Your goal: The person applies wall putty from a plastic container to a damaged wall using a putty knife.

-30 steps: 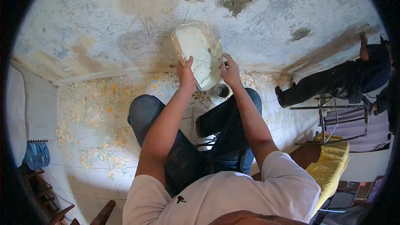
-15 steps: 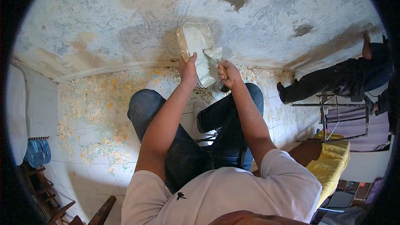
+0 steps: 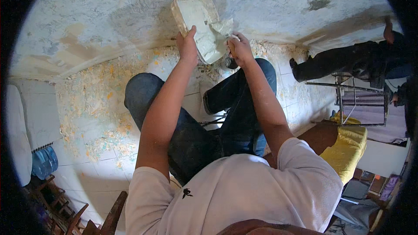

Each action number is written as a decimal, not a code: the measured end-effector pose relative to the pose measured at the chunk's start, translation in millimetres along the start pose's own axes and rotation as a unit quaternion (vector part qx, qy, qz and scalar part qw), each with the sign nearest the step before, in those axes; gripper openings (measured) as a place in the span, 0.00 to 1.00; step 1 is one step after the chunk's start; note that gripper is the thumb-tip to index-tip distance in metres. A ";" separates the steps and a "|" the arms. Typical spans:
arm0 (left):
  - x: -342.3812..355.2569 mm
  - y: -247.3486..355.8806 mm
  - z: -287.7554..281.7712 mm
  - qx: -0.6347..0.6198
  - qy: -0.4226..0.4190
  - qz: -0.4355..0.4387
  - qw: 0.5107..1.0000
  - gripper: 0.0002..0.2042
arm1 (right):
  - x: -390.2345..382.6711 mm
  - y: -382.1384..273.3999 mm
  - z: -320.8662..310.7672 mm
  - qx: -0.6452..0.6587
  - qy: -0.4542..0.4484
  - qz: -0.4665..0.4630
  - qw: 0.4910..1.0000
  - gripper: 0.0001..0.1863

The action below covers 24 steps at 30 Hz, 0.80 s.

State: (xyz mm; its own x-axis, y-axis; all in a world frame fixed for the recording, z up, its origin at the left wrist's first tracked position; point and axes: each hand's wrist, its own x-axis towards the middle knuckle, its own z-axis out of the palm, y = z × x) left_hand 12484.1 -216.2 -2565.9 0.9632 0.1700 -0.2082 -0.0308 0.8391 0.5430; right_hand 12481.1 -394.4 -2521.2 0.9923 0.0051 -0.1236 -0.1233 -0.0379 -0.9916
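My left hand [image 3: 188, 48] grips the near left side of a shallow, rectangular off-white tub [image 3: 177, 16], its thumb over the rim. Pale wet plaster [image 3: 196, 8] coats the inside, thicker toward the near right. My right hand [image 3: 242, 51] is closed around the handle of a putty knife. A lump of plaster covers the putty knife's blade [image 3: 223, 27], which lies over the tub's right edge; whether it touches the plaster beneath is unclear. Just below my right hand is a dark rounded object [image 3: 230, 63], too hidden to name.
A patchy, scraped wall [image 3: 130, 13] rises ahead. Paint flakes [image 3: 102, 117] litter the tiled floor along its foot. At right, another person's dark-trousered leg [image 3: 339, 61] extends above a metal frame [image 3: 355, 100], near a yellow cloth [image 3: 348, 148]. Blue bottle [image 3: 45, 162] and wooden pieces [image 3: 114, 211] are at left.
The whole scene sits higher in the picture as the view has tilted down. The tub has shifted slightly left; both hands keep their holds on the tub and putty knife.
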 end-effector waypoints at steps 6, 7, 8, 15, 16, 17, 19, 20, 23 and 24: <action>2.4 2.7 -5.9 0.081 0.038 0.051 0.995 0.23 | -1.1 11.9 19.1 -0.031 -0.027 -0.048 0.998 0.30; -5.0 -0.6 -0.6 0.091 0.034 0.047 0.994 0.23 | -2.2 14.8 13.6 -0.042 -0.026 -0.053 0.997 0.32; -9.4 -1.9 6.1 0.101 0.029 0.043 0.994 0.23 | -2.3 16.7 7.2 -0.044 -0.023 -0.053 0.997 0.32; -12.7 -3.7 18.8 0.112 0.050 0.024 0.992 0.24 | 1.8 12.5 2.4 0.067 -0.032 0.030 0.997 0.32; -12.2 -4.9 19.3 0.126 0.053 0.021 0.990 0.24 | 4.0 12.2 1.3 0.090 -0.027 0.034 0.995 0.33; -11.5 -6.8 20.0 0.140 0.055 0.017 0.988 0.24 | 6.8 11.5 -1.3 0.094 -0.027 0.032 0.995 0.33; -9.7 -15.4 23.5 0.153 0.043 0.019 0.987 0.24 | 14.4 11.3 -11.9 0.082 -0.025 0.038 0.996 0.31; -7.5 -20.0 26.1 0.163 0.032 0.019 0.986 0.24 | 18.5 11.4 -17.5 0.085 -0.023 0.037 0.995 0.31; 11.0 -33.0 8.4 0.108 0.003 -0.015 0.994 0.24 | 24.9 6.7 -16.6 0.099 -0.032 0.032 0.994 0.31; 10.7 -39.2 14.9 0.111 -0.001 -0.020 0.994 0.24 | 28.3 8.1 -23.6 0.082 -0.023 0.024 0.996 0.31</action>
State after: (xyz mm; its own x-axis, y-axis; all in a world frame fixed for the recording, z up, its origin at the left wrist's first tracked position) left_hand 12499.6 -255.0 -2577.3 0.9629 0.1384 -0.2317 0.0664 0.7106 0.7004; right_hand 12508.4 -418.1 -2531.9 0.9842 0.0529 -0.1690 -0.1743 0.1236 -0.9769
